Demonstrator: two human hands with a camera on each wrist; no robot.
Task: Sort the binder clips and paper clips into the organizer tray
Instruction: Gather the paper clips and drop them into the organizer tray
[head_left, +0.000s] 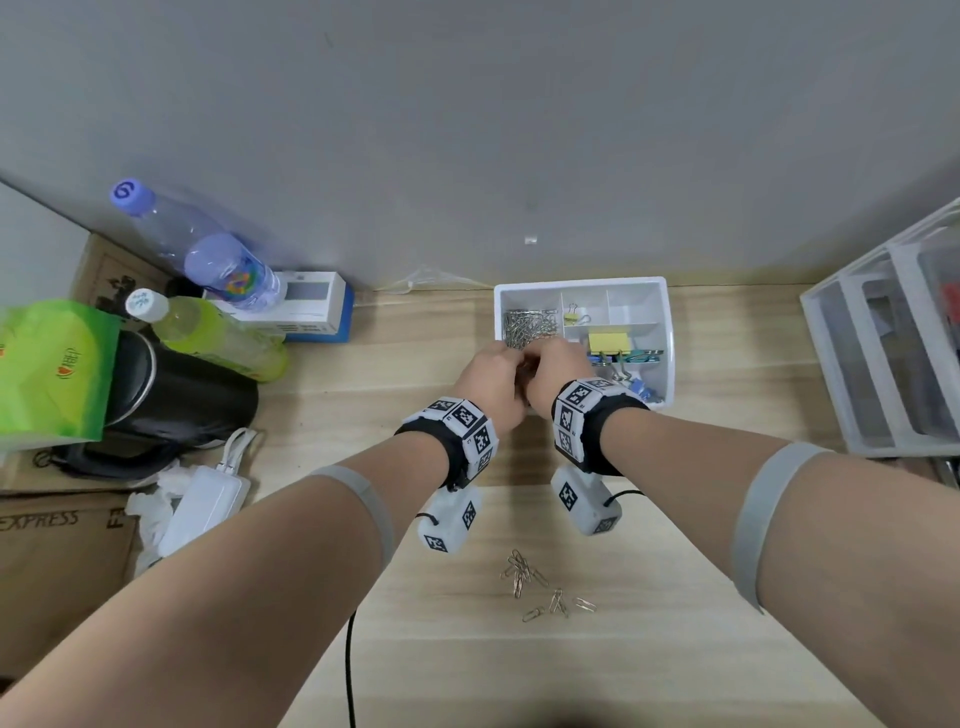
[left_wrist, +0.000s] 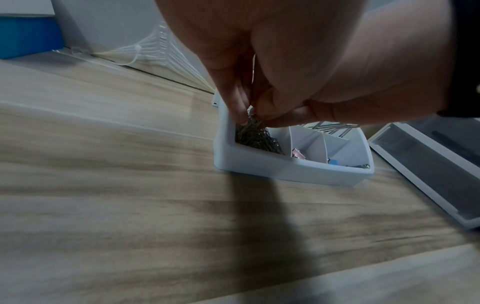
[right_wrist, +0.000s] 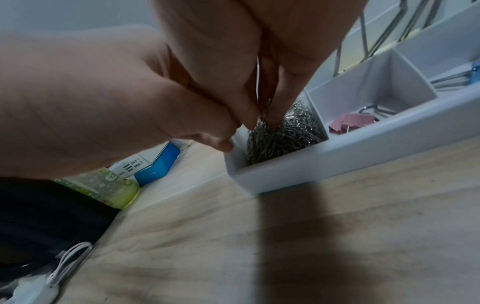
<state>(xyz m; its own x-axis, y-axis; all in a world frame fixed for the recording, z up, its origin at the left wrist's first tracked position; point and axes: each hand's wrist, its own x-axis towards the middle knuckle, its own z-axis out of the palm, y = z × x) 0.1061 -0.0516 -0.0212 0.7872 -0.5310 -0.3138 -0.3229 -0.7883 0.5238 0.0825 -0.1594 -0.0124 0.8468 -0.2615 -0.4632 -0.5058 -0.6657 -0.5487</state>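
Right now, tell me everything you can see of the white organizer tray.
The organizer tray is white, plastic-looking, rectangular with rounded corners, split by thin dividers. It sits flat on the wooden desk near the wall. Its left compartment holds a heap of silver paper clips; others hold a small yellow binder clip, a large yellow one and a pink one. Both hands meet over the paper clip compartment.

Both hands' fingertips (right_wrist: 272, 121) meet over the tray's (right_wrist: 337, 158) paper clips (right_wrist: 283, 137).
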